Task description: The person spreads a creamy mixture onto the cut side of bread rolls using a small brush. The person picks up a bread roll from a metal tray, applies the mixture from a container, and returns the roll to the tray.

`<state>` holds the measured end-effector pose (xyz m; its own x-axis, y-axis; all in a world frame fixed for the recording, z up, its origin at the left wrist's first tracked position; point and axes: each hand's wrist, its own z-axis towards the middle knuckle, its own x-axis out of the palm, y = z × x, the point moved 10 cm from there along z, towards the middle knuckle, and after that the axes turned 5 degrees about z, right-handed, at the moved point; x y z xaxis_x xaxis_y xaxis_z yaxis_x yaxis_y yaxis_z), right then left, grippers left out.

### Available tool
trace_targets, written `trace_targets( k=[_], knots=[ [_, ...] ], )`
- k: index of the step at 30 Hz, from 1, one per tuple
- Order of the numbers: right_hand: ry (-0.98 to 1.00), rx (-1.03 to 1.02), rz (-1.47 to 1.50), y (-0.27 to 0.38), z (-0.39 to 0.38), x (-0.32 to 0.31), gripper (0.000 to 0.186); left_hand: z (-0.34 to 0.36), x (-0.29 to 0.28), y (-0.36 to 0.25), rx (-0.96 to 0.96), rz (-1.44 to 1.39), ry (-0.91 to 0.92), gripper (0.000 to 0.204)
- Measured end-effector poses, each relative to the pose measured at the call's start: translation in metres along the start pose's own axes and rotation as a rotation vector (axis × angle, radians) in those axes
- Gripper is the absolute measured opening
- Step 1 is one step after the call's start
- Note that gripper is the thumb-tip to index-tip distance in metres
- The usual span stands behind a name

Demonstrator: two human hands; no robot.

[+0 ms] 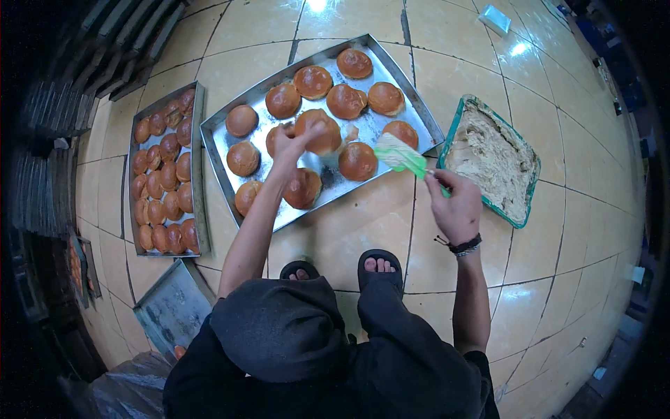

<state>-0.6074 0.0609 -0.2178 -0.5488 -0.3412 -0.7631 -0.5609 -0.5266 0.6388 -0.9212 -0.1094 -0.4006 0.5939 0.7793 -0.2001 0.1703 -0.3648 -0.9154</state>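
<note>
My left hand (293, 142) is over the middle of a metal baking tray (269, 82), its fingers gripping a glossy brown bun (326, 142). Several more round buns lie on this tray; one right of the middle, a bun (357, 162), is nearest the spatula. In my right hand (455, 204) is a green spatula (412, 162) by its handle, its blade coated with pale cream and pointing left at the tray's near right side. Right of that hand, a green tub (536, 171) holds a thick pale cream (488, 157). The bun's underside is hidden.
At left stands a second tray (202, 160) packed with smaller-looking buns (167, 180). Another metal tray (174, 304) lies nearer me at lower left. Dark slatted stacks (115, 42) rise at the far left. A small pale package (495, 19) sits on the tiled floor (530, 258) at upper right.
</note>
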Motion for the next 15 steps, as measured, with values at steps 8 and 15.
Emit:
trace_targets(
  k=[8,15],
  knots=[
    [-0.226,0.336,-0.502,-0.173,0.036,-0.099,0.030,0.039,-0.064,0.056,-0.292,0.373,-0.014,0.072],
    [-0.059,0.260,-0.827,-0.211,0.080,-0.040,0.023,0.026,-0.055,0.028,-0.035,0.209,-0.139,0.089]
  ],
)
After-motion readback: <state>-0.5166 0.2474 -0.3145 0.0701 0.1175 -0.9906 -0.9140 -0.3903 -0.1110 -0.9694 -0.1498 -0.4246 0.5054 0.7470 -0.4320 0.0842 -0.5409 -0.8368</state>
